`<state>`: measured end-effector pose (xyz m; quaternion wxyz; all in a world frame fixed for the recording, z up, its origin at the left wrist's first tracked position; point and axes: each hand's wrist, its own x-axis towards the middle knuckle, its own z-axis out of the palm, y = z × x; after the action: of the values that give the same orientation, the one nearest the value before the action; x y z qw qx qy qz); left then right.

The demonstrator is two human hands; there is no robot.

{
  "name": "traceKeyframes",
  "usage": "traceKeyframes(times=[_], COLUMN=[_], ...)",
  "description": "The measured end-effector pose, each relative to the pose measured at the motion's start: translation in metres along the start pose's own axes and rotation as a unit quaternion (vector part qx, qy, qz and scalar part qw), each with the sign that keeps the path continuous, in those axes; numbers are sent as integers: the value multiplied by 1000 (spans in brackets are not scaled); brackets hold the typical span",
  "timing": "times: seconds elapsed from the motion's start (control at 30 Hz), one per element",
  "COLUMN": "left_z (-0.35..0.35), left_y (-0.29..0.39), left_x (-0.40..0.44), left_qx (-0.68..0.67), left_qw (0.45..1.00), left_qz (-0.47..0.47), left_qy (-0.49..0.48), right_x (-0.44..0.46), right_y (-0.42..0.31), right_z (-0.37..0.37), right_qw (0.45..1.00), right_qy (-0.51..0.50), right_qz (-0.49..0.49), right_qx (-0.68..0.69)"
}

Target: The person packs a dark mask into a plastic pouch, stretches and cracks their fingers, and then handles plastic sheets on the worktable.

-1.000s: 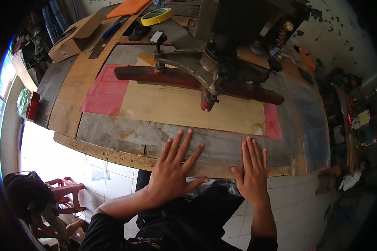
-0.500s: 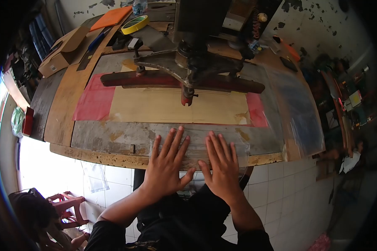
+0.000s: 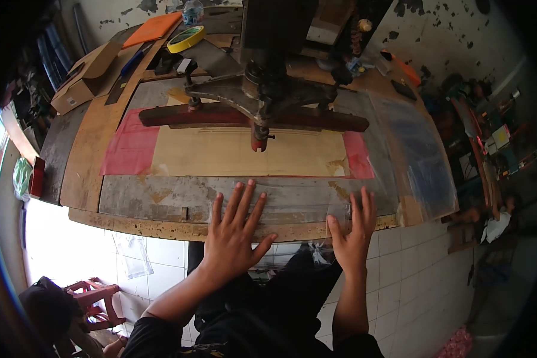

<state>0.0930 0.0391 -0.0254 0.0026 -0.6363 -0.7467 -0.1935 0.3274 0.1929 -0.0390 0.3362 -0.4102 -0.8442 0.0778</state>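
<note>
My left hand [image 3: 232, 235] lies flat with fingers spread near the front edge of the worktable. Beneath it is a thin clear plastic sheet [image 3: 295, 218], hard to make out against the grey board. At the right end of that sheet is my right hand [image 3: 353, 232], its fingers stretched out and the thumb apart. Beyond both hands, a tan panel [image 3: 221, 156] lies between pink-red areas [image 3: 128, 146]. Over the panel hangs a dark metal press head [image 3: 259, 101] with a long red-sided bar. The underside of each hand is hidden.
On the table's left stand a cardboard box [image 3: 80, 89] and a yellow tape roll [image 3: 186, 39], near an orange folder [image 3: 153, 31]. Clear plastic sheets [image 3: 426, 173] lie at the right. Another person [image 3: 53, 316] is low at the left by a red stool [image 3: 95, 301].
My right hand has moved right, away from my left hand, along the plastic sheet. My left hand stays nearly in place. The view has shifted slightly.
</note>
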Motion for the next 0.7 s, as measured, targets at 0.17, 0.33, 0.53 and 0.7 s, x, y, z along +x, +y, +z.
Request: traceKeyframes(times=[0.17,0.33,0.53,0.7], left_z=[6,6,3,-9], left_y=[2,4,5,-2], left_x=[-2,-4,-6,-11], left_qx=[0,-19,-15,-102], left_qw=[999,997,993,981], left_qz=[-3,-20,-23,-26], left_qy=[32,73,116,162], right_x=[-2,-5,-4,-6], right_y=[-3,-8,-9,-8], right_z=[-6,-11,-20,-21], right_qw=[996,923,835,829], right_qy=[-15,-26,-44,-27], right_qz=[12,132,192,214], right_qx=[88,359,513,515])
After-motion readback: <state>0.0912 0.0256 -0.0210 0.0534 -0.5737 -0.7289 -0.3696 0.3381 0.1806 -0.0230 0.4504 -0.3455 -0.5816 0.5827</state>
